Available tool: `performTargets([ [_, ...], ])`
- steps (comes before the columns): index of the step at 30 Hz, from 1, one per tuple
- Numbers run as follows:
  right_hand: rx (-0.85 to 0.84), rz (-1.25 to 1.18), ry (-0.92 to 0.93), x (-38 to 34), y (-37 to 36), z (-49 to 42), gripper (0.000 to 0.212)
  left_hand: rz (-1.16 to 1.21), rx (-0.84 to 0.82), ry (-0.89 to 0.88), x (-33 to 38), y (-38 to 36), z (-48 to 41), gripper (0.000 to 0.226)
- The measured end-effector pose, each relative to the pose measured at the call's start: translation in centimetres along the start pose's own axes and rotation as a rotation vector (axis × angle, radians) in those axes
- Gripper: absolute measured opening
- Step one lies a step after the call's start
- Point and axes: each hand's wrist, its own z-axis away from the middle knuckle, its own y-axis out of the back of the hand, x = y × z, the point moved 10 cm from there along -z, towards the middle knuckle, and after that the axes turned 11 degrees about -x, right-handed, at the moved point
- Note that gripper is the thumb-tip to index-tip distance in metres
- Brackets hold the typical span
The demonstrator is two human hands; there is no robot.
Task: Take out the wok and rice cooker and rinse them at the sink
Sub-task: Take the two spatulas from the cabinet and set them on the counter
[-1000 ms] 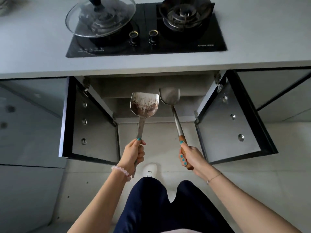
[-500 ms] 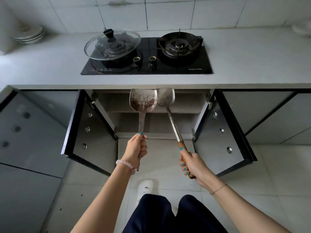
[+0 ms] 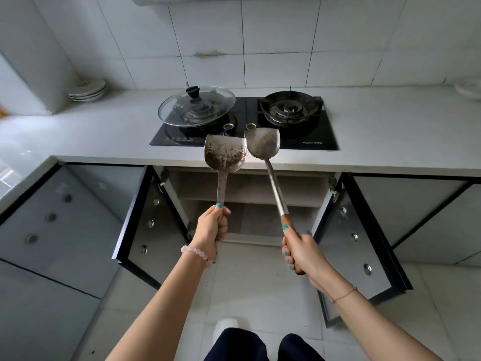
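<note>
**Two spatulas lifted from cupboard height to counter height.** My left hand (image 3: 212, 230) was wrapped fully round the metal shaft of the stained spatula (image 3: 225, 155). My right hand (image 3: 302, 252) was closed the same way on the wooden grip of the cleaner spatula (image 3: 263, 143). Half a second earlier both blades had stood before the open cupboard (image 3: 250, 199). They now overlapped the counter (image 3: 104, 131) edge, just short of the hob (image 3: 320, 136), because I had straightened up. Whether the blades touched, I could not tell. Wok, rice cooker and sink were all out of view. I judged the task proper unstarted, since both hands first needed freeing.
</note>
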Motion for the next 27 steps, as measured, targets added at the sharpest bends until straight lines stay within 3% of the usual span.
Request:
performTargets([
  [6,-0.012,0.044,0.043,-3.0,-3.0,-1.6,0.033,0.099,-0.013,-0.054,3.1,3.2,-0.4,0.032],
  [13,-0.108,0.109,0.078,-6.0,-11.0,-4.6,0.028,0.138,0.072,-0.127,6.9,12.0,1.0,0.034],
  [21,-0.227,0.144,0.108,-8.9,-27.9,-9.3,0.019,0.184,0.186,-0.147,10.8,28.4,2.3,0.031],
  [27,-0.273,0.092,0.1,-10.8,-42.8,-13.1,0.021,0.208,0.166,-0.139,13.7,41.1,2.4,0.027],
])
